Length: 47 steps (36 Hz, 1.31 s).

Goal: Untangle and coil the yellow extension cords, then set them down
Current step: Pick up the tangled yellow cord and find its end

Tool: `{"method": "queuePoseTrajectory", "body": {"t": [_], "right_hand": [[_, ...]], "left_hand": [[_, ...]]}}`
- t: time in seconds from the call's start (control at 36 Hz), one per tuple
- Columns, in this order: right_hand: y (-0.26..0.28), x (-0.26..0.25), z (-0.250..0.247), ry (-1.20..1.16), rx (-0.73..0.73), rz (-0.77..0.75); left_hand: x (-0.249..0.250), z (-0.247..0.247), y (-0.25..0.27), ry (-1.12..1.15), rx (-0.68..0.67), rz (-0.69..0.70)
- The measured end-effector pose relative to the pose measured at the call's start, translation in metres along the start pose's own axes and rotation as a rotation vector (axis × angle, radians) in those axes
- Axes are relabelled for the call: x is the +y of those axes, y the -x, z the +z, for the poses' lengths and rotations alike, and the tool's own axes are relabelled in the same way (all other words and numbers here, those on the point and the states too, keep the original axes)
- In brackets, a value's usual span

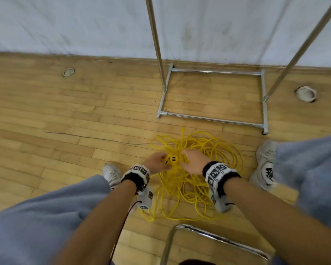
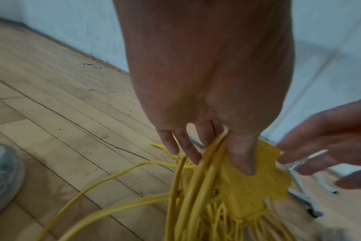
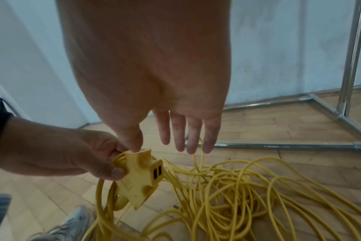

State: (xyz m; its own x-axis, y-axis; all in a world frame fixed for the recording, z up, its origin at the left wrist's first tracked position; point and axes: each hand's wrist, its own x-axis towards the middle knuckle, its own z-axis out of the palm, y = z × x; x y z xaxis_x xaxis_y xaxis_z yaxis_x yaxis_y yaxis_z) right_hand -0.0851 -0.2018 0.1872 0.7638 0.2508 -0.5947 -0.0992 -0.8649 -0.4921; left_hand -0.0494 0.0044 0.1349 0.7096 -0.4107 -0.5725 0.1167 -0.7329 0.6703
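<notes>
Your left hand (image 1: 157, 163) grips the yellow plastic multi-outlet socket block (image 3: 141, 178) at the end of the yellow extension cords (image 1: 195, 180), thumb (image 3: 111, 171) curled over one face and the other fingers (image 2: 242, 156) pressed on the back, with a few cord strands caught between the fingers. The block hangs off the floor, its dark slots turned away from your palm toward your right hand.

Your right hand (image 1: 194, 162) is just beside that grip with fingers (image 3: 193, 137) straight and spread, holding nothing; its thumb tip touches the top edge of the block.

Below and to the right of the grip, the cords lie in a loose tangled heap on the light wooden plank floor (image 1: 65, 115), between your two pale sneakers (image 1: 265, 163). Beyond the grip stands a chrome tubular rack base (image 1: 214, 94) against the pale blue wall (image 1: 84, 23). Nearer you than the grip, a chrome chair-frame tube (image 1: 214, 238) curves across.
</notes>
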Motion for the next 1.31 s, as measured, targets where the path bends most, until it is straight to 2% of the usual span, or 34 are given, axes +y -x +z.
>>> {"method": "queuePoseTrajectory", "body": {"t": [0.17,0.31,0.42,0.47,0.61,0.69,0.81,1.0,1.17,1.22,1.31], "right_hand": [[0.04,-0.013,-0.015,-0.074,-0.008,-0.109],[0.067,-0.009,-0.019,-0.046,0.097,-0.155],[0.097,-0.011,-0.052,-0.023,0.272,-0.18],[0.114,-0.015,-0.078,-0.1,0.406,-0.193],[0.153,-0.025,-0.134,-0.388,0.666,-0.408],[0.161,-0.025,-0.146,-0.545,0.719,-0.511],[0.16,-0.028,-0.146,-0.69,0.773,-0.544],[0.16,-0.021,-0.157,-1.006,0.707,-0.628],[0.158,-0.008,-0.162,-1.412,0.476,-0.589],[0.154,-0.008,-0.161,-1.396,0.448,-0.556],[0.146,-0.007,-0.157,-1.19,0.542,-0.439]], "left_hand": [[0.04,0.012,0.048,0.235,0.029,0.124],[0.057,0.014,0.076,0.334,0.105,0.1],[0.068,0.008,0.082,0.127,0.231,0.008],[0.079,0.0,0.086,0.036,0.225,-0.031],[0.129,-0.01,0.108,0.09,0.287,0.26],[0.147,-0.01,0.11,0.161,0.297,0.394],[0.154,-0.003,0.095,0.149,0.31,0.52],[0.156,0.002,0.08,-0.106,0.252,0.476],[0.167,-0.014,0.086,0.118,0.409,0.375],[0.168,-0.026,0.089,0.118,0.491,0.359],[0.163,-0.048,0.092,0.047,0.61,0.389]]}}
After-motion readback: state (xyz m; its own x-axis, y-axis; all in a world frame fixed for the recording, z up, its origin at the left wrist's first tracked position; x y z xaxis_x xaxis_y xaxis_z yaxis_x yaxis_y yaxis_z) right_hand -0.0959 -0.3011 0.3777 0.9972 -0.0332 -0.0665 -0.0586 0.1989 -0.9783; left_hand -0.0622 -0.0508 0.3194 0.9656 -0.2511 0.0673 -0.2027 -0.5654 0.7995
